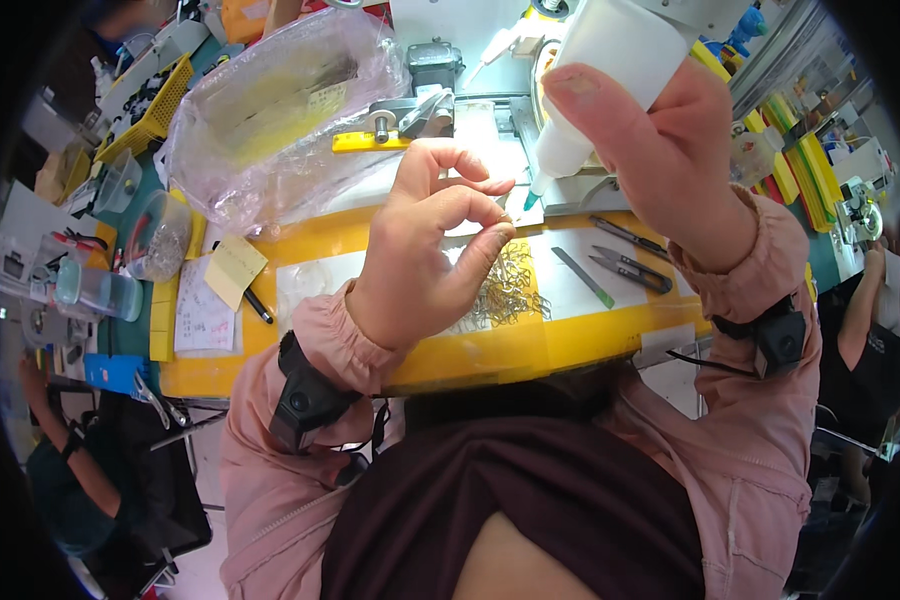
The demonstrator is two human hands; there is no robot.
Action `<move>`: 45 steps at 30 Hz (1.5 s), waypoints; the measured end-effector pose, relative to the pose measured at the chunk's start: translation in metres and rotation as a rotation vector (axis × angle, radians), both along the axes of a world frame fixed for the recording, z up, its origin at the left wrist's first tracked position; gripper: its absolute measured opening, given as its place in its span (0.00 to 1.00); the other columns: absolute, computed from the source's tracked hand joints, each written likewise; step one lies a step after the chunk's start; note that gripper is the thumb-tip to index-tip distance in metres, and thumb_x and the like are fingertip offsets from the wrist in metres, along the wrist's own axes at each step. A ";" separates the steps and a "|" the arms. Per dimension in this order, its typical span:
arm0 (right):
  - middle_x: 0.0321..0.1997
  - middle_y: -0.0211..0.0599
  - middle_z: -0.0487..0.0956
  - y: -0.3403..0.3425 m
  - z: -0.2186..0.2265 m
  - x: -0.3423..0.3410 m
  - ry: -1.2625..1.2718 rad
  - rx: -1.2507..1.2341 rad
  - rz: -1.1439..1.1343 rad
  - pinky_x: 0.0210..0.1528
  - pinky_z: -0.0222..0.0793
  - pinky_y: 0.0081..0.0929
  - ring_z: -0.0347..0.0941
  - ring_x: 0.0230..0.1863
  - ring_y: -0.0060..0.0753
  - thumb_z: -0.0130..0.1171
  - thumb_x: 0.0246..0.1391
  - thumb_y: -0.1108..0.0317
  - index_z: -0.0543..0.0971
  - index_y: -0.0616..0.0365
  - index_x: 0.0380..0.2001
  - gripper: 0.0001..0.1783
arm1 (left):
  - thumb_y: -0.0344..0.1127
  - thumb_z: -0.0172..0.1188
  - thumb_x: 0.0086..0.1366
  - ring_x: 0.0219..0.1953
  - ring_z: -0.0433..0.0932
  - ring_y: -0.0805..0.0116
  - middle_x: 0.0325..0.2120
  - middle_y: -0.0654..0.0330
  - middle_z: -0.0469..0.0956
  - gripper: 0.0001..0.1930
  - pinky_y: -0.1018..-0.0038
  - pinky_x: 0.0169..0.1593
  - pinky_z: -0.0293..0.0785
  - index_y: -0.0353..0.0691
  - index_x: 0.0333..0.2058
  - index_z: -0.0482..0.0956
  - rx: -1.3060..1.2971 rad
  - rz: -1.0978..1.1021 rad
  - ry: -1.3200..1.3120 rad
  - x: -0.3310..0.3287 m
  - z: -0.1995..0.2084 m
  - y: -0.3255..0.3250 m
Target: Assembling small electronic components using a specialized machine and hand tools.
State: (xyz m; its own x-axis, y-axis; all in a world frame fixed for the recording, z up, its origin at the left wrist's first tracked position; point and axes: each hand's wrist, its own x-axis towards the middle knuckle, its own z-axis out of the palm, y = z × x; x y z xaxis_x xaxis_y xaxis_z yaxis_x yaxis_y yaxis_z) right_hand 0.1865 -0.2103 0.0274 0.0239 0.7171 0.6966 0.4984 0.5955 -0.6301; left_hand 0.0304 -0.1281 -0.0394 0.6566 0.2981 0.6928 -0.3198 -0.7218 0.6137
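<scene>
My right hand (670, 150) is wrapped round a white squeeze bottle (620, 55), tipped upside down. Its green nozzle tip (533, 199) points down, close to the fingertips of my left hand (415, 245). Thumb and forefinger of that left hand are pinched together on something too small to make out. Just below those fingers, a pile of small bent metal wire pieces (515, 285) lies on the yellow-edged worktop (450, 368). To the right of the pile are a thin blade with a green end (585, 277), thread snips (632, 270) and a slim dark tool (630, 236).
Behind my hands stands a machine (435, 65) under bright light. A clear plastic bag (280, 120) fills the back left. Yellow sticky notes (235, 270), a black pen (258, 306) and a clear tub (158, 238) sit at left. Other people work at both sides.
</scene>
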 end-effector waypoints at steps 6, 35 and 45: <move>0.23 0.29 0.74 -0.012 0.007 -0.006 -0.118 -0.027 -0.221 0.25 0.60 0.12 0.67 0.23 0.14 0.55 0.49 0.70 0.76 0.63 0.29 0.07 | 0.20 0.58 0.48 0.38 0.73 0.62 0.34 0.54 0.63 0.04 0.73 0.42 0.70 0.34 0.23 0.71 -0.025 0.003 0.001 -0.002 -0.003 0.000; 0.16 0.27 0.67 -0.153 0.030 0.205 0.188 0.347 -1.151 0.18 0.54 0.18 0.61 0.16 0.19 0.56 0.47 0.58 0.73 0.62 0.28 0.16 | 0.16 0.55 0.47 0.40 0.75 0.59 0.36 0.52 0.65 0.06 0.72 0.41 0.73 0.32 0.24 0.69 0.150 0.075 -0.090 0.001 -0.010 -0.005; 0.23 0.33 0.74 -0.147 -0.033 0.143 -0.033 -0.083 -1.259 0.25 0.62 0.17 0.67 0.23 0.18 0.58 0.45 0.62 0.72 0.65 0.33 0.17 | 0.18 0.52 0.52 0.40 0.75 0.57 0.39 0.47 0.70 0.05 0.72 0.42 0.72 0.32 0.28 0.67 0.145 0.027 -0.182 0.013 -0.016 0.000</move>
